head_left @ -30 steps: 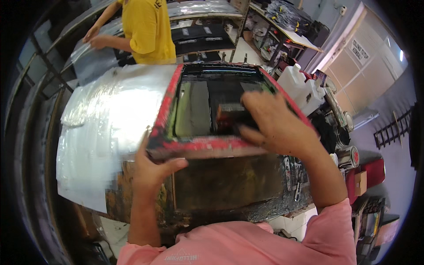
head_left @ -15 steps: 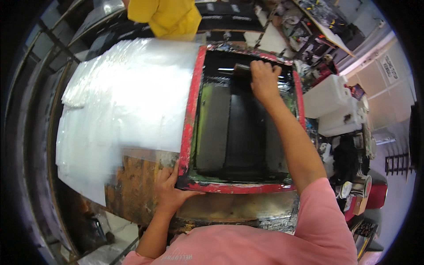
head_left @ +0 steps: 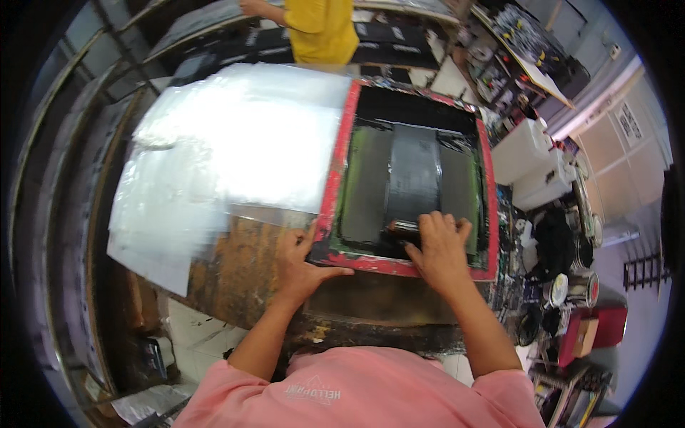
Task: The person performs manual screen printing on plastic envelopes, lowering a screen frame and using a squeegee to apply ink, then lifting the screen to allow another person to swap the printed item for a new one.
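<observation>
A red-edged screen-printing frame [head_left: 332, 187] lies on the worktable, its inside smeared with black ink. My right hand [head_left: 441, 253] is wrapped round a squeegee [head_left: 404, 226] near the frame's front end; the fingers hide most of the tool. A shiny dark ink strip [head_left: 414, 167] runs lengthwise up the mesh, away from the squeegee. At the near left corner, my left hand [head_left: 301, 269] grips the frame, fingers along its left side and thumb along the front. Left of the frame spreads a pile of clear plastic sheets [head_left: 235, 143], partly washed out by glare.
The stained wooden tabletop [head_left: 242, 257] shows between the sheets and my left arm. Beyond the table stands a person in a yellow shirt [head_left: 321, 32]. White jugs [head_left: 524, 150] and open cans [head_left: 560, 289] crowd the right side. Racks [head_left: 64, 214] line the left.
My right hand has drawn the squeegee from the frame's far end to its near end, and a glossier ink strip shows behind it. My left hand stays at the corner. The view has shifted.
</observation>
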Demonstrator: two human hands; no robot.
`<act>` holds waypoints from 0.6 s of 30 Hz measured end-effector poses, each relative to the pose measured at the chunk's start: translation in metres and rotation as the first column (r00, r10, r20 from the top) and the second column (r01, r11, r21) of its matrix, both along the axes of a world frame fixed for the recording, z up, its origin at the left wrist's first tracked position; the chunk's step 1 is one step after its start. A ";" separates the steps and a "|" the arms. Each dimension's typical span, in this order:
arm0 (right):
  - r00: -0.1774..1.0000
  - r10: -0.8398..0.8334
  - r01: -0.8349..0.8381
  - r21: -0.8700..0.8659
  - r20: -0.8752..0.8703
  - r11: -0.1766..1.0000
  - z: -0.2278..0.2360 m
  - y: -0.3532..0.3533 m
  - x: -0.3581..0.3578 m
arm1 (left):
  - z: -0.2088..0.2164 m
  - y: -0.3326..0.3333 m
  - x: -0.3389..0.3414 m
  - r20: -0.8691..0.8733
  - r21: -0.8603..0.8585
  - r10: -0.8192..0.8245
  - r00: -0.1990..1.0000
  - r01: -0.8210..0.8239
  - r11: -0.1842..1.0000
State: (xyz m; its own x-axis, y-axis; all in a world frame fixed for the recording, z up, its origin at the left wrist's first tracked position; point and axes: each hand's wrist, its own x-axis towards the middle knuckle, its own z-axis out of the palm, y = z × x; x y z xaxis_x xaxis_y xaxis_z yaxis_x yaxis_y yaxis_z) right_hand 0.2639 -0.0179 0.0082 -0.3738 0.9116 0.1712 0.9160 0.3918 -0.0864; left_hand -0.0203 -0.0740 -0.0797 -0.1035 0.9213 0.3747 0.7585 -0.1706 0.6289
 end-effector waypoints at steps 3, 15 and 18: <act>0.999 -0.009 0.015 0.201 -0.032 0.980 0.037 -0.015 -0.007 | 0.036 0.006 0.013 0.433 0.048 -0.040 0.900 0.022 0.999; 0.994 0.105 -0.085 0.447 -0.020 0.891 0.206 0.089 -0.002 | 0.028 0.055 0.026 -0.289 -0.307 -0.039 0.957 -0.054 0.950; 0.958 0.140 -0.245 0.461 0.251 0.853 0.223 0.109 0.018 | 0.056 0.096 0.029 -0.113 0.002 0.035 0.993 -0.035 0.999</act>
